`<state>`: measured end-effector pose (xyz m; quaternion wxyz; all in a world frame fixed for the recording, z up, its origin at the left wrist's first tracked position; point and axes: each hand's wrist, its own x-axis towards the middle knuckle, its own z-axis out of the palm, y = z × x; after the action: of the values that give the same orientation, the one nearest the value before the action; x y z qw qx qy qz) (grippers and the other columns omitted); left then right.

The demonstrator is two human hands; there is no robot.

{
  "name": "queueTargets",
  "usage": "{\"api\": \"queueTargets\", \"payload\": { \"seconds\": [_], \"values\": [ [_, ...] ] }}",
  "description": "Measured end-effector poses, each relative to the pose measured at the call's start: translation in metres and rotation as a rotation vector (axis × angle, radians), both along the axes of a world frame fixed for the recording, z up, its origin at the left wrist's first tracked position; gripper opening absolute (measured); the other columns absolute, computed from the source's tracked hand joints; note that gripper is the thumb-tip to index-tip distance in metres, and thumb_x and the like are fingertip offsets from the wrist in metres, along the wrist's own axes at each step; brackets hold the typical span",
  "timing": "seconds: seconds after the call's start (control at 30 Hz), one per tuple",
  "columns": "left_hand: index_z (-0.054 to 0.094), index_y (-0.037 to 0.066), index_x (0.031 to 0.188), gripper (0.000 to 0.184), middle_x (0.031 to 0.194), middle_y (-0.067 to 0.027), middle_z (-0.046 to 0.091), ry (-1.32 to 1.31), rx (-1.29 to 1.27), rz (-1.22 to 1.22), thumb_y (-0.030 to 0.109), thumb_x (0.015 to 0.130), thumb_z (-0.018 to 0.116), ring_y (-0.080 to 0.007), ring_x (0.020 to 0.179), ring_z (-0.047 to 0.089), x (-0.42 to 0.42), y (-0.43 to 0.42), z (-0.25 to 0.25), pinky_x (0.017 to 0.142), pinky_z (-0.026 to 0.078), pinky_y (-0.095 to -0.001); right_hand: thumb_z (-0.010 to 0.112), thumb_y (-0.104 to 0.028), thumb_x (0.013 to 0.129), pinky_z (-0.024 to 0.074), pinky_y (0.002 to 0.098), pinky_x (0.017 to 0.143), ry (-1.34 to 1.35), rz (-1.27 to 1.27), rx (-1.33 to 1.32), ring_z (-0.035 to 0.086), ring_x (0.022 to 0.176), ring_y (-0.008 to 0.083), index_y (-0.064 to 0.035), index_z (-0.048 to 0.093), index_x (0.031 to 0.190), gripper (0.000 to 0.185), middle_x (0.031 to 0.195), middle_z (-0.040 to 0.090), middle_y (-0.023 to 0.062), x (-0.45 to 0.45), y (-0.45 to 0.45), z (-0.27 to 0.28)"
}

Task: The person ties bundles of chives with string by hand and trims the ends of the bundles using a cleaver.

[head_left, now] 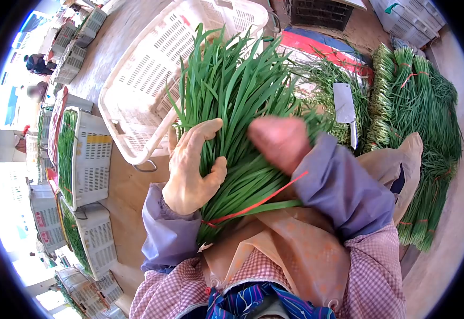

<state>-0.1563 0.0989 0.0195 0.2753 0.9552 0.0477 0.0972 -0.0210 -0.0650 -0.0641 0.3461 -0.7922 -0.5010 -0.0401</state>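
Note:
A large bundle of garlic chives (242, 95) lies across my lap, leaf tips pointing away from me over a white plastic crate. My left hand (192, 170) cups its left side, thumb and fingers bent around some of the leaves. A red tie (258, 204) runs across the bundle near my body; its far end reaches toward my right sleeve. My right hand (281, 141), smeared by motion, is over the right side of the leaves. Its fingers look drawn in, but what they hold, if anything, is not visible.
The white crate (131, 101) stands ahead to the left. A cleaver (344, 103) lies on loose trimmings at the right. Beyond it are stacked tied chive bundles (423, 106). Filled crates (91, 159) line the left, with people (39, 64) farther back.

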Motion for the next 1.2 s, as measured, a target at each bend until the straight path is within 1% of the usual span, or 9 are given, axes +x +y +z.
{"api": "queueTargets", "payload": {
  "seconds": [0.13, 0.2, 0.27, 0.43, 0.53, 0.67, 0.8, 0.97, 1.2],
  "values": [
    [0.052, 0.001, 0.132, 0.064, 0.120, -0.0141, 0.061, -0.018, -0.008, 0.059, 0.003, 0.070, 0.066, -0.0291, 0.104, 0.060, -0.002, -0.003, -0.009, 0.111, 0.031, -0.0468, 0.065, -0.015, 0.088, 0.0546, 0.0373, 0.068, 0.432, -0.385, 0.135, 0.068, 0.076, 0.0280, -0.0044, 0.065, 0.114, 0.028, 0.096, 0.070, 0.0153, 0.068, -0.053, 0.020],
    [0.051, 0.004, 0.134, 0.067, 0.120, -0.0121, 0.061, -0.001, 0.125, 0.066, 0.003, 0.069, 0.068, -0.0291, 0.105, 0.060, -0.001, -0.006, -0.007, 0.114, 0.025, -0.0513, 0.065, -0.012, 0.089, 0.0540, 0.0320, 0.076, -0.137, -0.541, 0.138, 0.068, 0.083, 0.0218, -0.0028, 0.067, 0.115, 0.027, 0.097, 0.070, 0.0155, 0.106, -0.087, 0.009],
    [0.050, 0.006, 0.136, 0.071, 0.122, -0.0105, 0.061, 0.002, 0.195, 0.065, 0.004, 0.069, 0.071, -0.0293, 0.108, 0.059, 0.002, -0.011, -0.006, 0.116, 0.020, -0.0551, 0.065, -0.012, 0.091, 0.0529, 0.0321, 0.083, -0.039, -0.621, 0.361, 0.068, 0.090, 0.0215, -0.0012, 0.067, 0.112, 0.024, 0.096, 0.070, 0.0145, 0.109, -0.102, 0.029],
    [0.046, 0.009, 0.142, 0.084, 0.138, -0.0125, 0.053, -0.055, 0.305, 0.044, 0.009, 0.065, 0.080, -0.0335, 0.127, 0.050, 0.007, -0.018, -0.004, 0.116, 0.017, -0.0585, 0.059, -0.010, 0.092, 0.0535, 0.0387, 0.082, 0.157, -0.240, 0.405, 0.067, 0.087, 0.0275, 0.0009, 0.066, 0.108, 0.020, 0.097, 0.068, 0.0156, 0.012, -0.074, 0.092],
    [0.038, 0.015, 0.148, 0.092, 0.149, -0.0130, 0.041, -0.150, 0.388, 0.108, 0.025, 0.068, 0.083, -0.0349, 0.136, 0.040, 0.010, -0.011, -0.007, 0.114, 0.014, -0.0636, 0.071, -0.028, 0.081, 0.0500, 0.0361, 0.080, -0.227, 0.170, 0.221, 0.061, 0.088, 0.0273, -0.0028, 0.065, 0.105, 0.035, 0.097, 0.064, 0.0095, -0.026, -0.031, 0.060],
    [0.032, 0.011, 0.151, 0.109, 0.154, -0.0215, 0.031, -0.185, 0.271, 0.246, 0.033, 0.062, 0.090, -0.0401, 0.141, 0.031, 0.005, 0.002, -0.017, 0.113, 0.019, -0.0603, 0.076, -0.029, 0.070, 0.0489, 0.0374, 0.079, -0.116, 0.141, 0.001, 0.058, 0.089, 0.0272, -0.0039, 0.064, 0.110, 0.049, 0.098, 0.060, 0.0084, -0.074, -0.044, 0.019],
    [0.027, -0.002, 0.150, 0.112, 0.141, -0.0247, 0.047, -0.172, -0.109, 0.260, 0.035, 0.066, 0.091, -0.0377, 0.130, 0.047, 0.002, 0.022, -0.038, 0.108, 0.038, -0.0471, 0.076, -0.025, 0.069, 0.0477, 0.0381, 0.073, -0.049, 0.140, 0.042, 0.056, 0.084, 0.0246, -0.0041, 0.065, 0.110, 0.047, 0.092, 0.057, 0.0073, -0.076, -0.052, 0.014],
    [0.028, -0.002, 0.149, 0.084, 0.118, -0.0189, 0.063, -0.080, -0.944, 0.248, 0.002, 0.081, 0.076, -0.0209, 0.103, 0.064, 0.010, 0.016, -0.025, 0.088, 0.053, -0.0328, 0.075, -0.020, 0.071, 0.0490, 0.0398, 0.078, -0.080, 0.114, 0.146, 0.058, 0.090, 0.0272, -0.0048, 0.065, 0.109, 0.042, 0.101, 0.060, 0.0088, -0.070, -0.043, 0.019],
    [0.039, 0.000, 0.142, 0.067, 0.112, -0.0154, 0.066, -0.038, -0.750, 0.387, -0.009, 0.081, 0.066, -0.0195, 0.097, 0.065, 0.011, 0.008, -0.021, 0.083, 0.054, -0.0317, 0.075, -0.031, 0.072, 0.0433, 0.0396, 0.091, -0.099, 0.155, 0.021, 0.053, 0.110, 0.0262, -0.0075, 0.060, 0.118, 0.054, 0.122, 0.056, 0.0103, -0.056, 0.002, 0.042]
  ]
}}
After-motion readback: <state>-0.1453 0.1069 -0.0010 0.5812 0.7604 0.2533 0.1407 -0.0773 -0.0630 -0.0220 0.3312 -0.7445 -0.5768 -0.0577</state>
